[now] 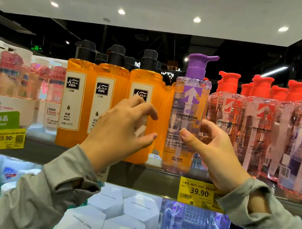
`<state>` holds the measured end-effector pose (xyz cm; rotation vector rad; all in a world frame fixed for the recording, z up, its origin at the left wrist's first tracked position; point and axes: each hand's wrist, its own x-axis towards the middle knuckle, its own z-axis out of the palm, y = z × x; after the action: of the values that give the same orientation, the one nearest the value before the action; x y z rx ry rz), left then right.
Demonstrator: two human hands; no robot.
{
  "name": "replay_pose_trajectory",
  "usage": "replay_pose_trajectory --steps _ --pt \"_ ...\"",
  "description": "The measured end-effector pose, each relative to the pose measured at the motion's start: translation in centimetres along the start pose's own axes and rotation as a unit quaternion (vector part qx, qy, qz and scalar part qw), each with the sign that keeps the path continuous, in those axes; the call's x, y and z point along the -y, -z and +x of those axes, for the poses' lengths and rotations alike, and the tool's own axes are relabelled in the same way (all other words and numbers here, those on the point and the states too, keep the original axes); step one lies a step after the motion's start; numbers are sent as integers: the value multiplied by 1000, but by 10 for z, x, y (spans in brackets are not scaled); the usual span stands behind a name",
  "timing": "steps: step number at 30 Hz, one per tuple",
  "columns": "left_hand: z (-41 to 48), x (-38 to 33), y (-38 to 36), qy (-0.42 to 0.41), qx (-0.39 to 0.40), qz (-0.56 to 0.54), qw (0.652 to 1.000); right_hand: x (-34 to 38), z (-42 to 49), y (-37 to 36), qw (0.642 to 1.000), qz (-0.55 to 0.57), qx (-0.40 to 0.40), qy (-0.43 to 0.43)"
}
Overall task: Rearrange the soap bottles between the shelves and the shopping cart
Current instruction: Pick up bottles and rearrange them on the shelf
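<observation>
Well, there is only the head view, so I start there. The purple soap bottle (188, 100) stands upright on the shelf (146, 175), in the middle of the frame, a bit to the right. It sits between the orange bottles (105, 104) on its left and the red-capped bottles (254, 121) on its right. I think it stands there because that gap is its own spot in the row.

My right hand (217, 155) is cupped by the low right side of the purple bottle. My thumb is in front of it and my fingers (207, 124) curl at its right edge. I cannot tell if I am squeezing it or only close to it. My left hand (122, 127) is spread and loose in front of the nearest orange bottle, holding nothing. I think it waits there to steady things.

The purple bottle is tall and see-through, with pale purple soap inside. It has a purple pump top with the spout pointing right and a big pale arrow on its label. A yellow price tag (200, 192) hangs just under it. White boxes (129, 216) sit on the shelf below. I cannot see the shopping cart.
</observation>
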<state>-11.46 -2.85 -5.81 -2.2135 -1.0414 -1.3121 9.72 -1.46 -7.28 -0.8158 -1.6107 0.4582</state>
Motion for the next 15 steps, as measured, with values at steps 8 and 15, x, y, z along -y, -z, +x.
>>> replay_pose_trajectory --steps 8,15 --pt "6 -14 11 48 25 -51 997 21 -1 5 997 64 -25 37" --pt "-1 -16 38 59 60 -99 991 55 -22 13 994 96 -45 32"
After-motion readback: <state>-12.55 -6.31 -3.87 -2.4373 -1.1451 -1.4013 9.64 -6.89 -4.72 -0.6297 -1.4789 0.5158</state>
